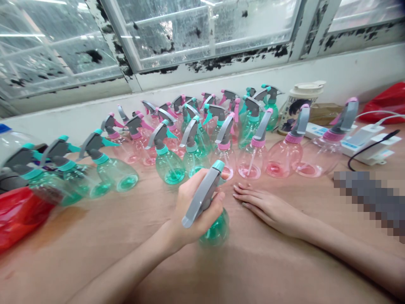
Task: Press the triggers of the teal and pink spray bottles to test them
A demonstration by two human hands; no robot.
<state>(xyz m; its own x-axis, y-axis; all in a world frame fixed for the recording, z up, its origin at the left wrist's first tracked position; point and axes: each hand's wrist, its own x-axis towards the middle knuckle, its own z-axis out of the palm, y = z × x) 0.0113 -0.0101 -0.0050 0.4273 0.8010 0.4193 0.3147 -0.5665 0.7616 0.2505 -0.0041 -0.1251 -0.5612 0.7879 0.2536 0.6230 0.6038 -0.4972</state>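
My left hand is wrapped round the neck of a green spray bottle with a grey trigger head, standing on the brown table. Just to its right my right hand lies flat on the table, fingers stretched out, holding nothing. Its fingertips point toward the bottle and stop a little short of it.
Several green and pink spray bottles crowd the table behind my hands, up to the white wall under the window. A red bag lies at the left edge. A white lidded cup, a power strip with a black cable and another red bag sit at the right.
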